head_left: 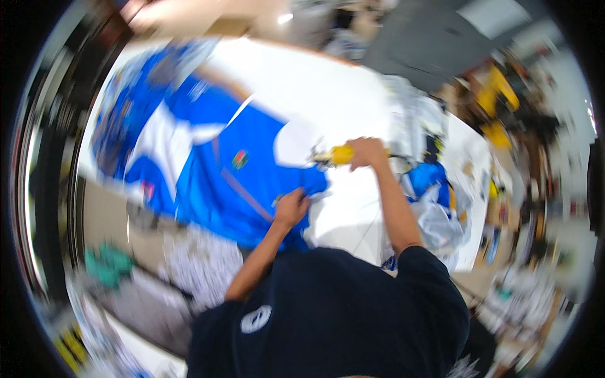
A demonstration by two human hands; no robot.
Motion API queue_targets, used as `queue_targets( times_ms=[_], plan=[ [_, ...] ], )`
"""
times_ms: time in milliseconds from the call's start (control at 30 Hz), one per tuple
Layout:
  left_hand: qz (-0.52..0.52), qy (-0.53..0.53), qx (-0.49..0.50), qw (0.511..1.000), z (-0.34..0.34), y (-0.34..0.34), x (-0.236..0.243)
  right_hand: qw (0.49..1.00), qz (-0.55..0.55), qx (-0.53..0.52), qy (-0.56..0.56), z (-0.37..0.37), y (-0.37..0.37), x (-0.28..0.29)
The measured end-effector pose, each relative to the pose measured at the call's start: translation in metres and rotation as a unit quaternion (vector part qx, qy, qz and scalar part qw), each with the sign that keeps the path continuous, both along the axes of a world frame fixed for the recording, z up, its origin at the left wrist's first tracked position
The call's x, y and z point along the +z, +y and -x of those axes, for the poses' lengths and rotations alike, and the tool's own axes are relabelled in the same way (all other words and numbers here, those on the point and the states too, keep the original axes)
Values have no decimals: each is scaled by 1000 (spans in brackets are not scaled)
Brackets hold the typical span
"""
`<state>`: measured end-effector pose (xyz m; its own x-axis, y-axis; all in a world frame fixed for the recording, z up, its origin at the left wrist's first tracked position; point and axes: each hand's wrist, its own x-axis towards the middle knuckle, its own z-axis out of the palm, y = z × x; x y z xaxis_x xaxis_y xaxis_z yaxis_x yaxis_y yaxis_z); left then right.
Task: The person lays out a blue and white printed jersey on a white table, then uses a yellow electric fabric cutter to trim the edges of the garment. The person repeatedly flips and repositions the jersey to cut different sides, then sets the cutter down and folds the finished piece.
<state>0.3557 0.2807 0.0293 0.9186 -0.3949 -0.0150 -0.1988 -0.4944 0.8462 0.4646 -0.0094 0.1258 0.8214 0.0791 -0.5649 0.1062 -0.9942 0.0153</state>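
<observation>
A blue and white garment with a small colourful emblem lies spread over the white table. At its near right part, my left hand rests closed on the blue cloth, its fingers seeming to grip a fold; blur hides the exact grip. My right hand is wrapped round a yellow hand-held tool with a metal head. That head points left, close to the garment's right edge; whether it touches the cloth I cannot tell. The tool's exact kind is unclear.
Clear plastic bags and blue cloth lie at the table's right end. More blue items in plastic cover its far left. White crumpled material is below the near left edge. A grey surface stands beyond the far right.
</observation>
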Motion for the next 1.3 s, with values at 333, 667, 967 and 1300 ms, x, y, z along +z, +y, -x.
queue_targets(
  times_ms=[333, 667, 967, 1300],
  plan=[
    [-22, 98, 43, 994, -66, 131, -56, 887, -199, -415, -47, 165, 43, -4],
    [-12, 196, -225, 954, -126, 169, -43, 762, -242, -596, -77, 249, 187, -33],
    [22, 212, -258, 942, -133, 195, -71, 718, -218, -649, -124, 260, 250, -50],
    [-296, -108, -282, 906, -130, 157, -23, 723, -176, -658, -114, 273, 268, -53]
  ],
)
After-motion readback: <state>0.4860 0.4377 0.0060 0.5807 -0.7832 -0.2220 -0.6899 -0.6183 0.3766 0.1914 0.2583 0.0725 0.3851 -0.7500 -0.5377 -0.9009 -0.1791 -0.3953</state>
